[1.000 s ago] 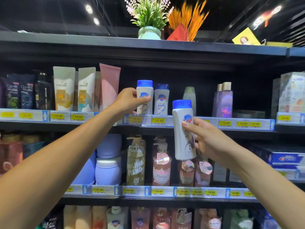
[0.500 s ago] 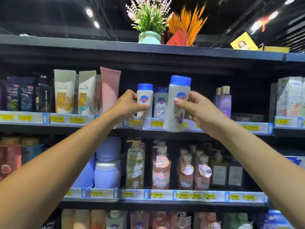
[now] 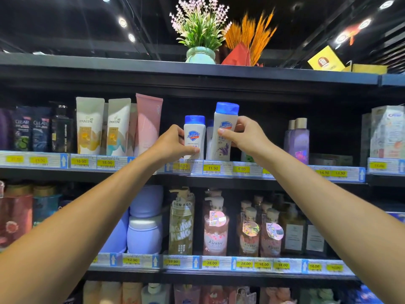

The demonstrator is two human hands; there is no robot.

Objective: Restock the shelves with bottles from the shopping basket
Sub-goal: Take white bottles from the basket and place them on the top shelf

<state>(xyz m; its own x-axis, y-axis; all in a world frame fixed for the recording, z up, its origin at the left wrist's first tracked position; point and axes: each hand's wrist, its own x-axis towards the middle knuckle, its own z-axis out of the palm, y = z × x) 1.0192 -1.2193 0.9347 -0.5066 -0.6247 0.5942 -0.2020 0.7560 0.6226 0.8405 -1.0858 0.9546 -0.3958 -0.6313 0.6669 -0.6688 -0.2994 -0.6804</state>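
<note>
Shop (price-tagged shelves [image 3: 197,181])

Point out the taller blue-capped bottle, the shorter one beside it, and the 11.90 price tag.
taller blue-capped bottle [image 3: 221,148]: head view, lower body, on the lavender print.
shorter blue-capped bottle [image 3: 194,135]: head view, mid-body, on the shield logo.
11.90 price tag [image 3: 213,168]: head view, centre of the yellow label.

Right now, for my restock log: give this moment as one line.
left hand: holds short Safeguard bottle on shelf | right hand: holds tall blue-capped bottle, tilted, beside it | stage: placing
</note>
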